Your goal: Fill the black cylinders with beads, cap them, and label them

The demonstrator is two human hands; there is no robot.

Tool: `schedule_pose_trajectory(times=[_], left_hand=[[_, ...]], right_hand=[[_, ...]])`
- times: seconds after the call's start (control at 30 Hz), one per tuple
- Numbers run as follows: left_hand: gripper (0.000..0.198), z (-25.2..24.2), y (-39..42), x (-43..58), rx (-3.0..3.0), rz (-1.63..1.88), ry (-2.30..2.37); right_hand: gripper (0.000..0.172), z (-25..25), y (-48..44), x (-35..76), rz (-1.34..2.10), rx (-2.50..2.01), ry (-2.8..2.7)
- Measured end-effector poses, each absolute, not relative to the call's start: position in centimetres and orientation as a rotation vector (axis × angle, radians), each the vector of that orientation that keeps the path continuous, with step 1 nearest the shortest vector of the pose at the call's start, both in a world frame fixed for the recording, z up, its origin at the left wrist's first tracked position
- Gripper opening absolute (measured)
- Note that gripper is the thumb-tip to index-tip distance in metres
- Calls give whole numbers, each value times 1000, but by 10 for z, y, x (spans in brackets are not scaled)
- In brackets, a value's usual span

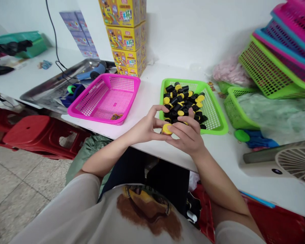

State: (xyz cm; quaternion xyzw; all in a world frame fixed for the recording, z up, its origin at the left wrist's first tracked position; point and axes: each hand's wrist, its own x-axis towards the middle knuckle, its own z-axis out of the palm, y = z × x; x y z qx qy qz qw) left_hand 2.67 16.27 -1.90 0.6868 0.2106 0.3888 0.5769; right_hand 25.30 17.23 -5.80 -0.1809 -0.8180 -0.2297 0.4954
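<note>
Between the fingertips of both hands, at the front edge of the table, is a small round piece with a yellow top (167,128); its lower side is mostly hidden by the fingers. My left hand (148,127) grips it from the left, thumb and index finger bent around it. From the other side my right hand (189,137) closes its fingers on the same piece. Just beyond the hands stands a green basket (217,118), with many small black cylinders with yellow ends (179,98) heaped in it.
Left of the hands sits a pink basket (91,117) with a few small printed pieces in its near corner. Yellow boxes (125,37) are stacked at the wall. At right are stacked baskets (269,64) and a fan (300,161). Red stools (27,132) stand at left.
</note>
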Motion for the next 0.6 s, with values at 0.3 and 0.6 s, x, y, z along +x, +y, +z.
schedule_pose_trajectory(times=[0.3, 0.6], left_hand=[[36, -6, 154, 18, 1977, 1008, 651], [27, 34, 188, -125, 1978, 828, 1666]], right_hand=[[43, -56, 173, 251, -546, -463, -1977], [23, -39, 197, 280, -120, -1254, -1951]])
